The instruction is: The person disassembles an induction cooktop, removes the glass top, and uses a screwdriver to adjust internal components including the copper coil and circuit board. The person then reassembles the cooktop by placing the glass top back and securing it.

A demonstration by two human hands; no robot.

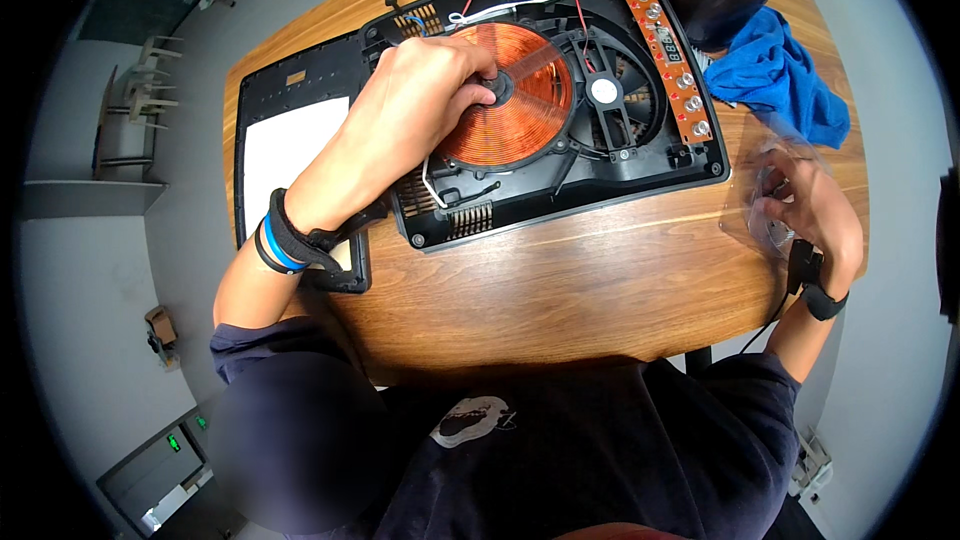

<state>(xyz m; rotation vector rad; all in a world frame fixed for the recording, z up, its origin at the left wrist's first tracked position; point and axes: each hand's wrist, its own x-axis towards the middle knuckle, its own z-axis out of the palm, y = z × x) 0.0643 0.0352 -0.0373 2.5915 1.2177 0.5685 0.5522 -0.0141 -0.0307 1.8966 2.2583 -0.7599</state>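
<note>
While its black hub (502, 88) is pinched by the left hand (422, 85), the copper coil (515, 135) is seen left of the fan (604, 92); presumed stiff but easily scratched, it is best held thus. Right of the fan, grip by the right hand (810, 202) on clear plastic (750, 205) cannot be judged.
</note>
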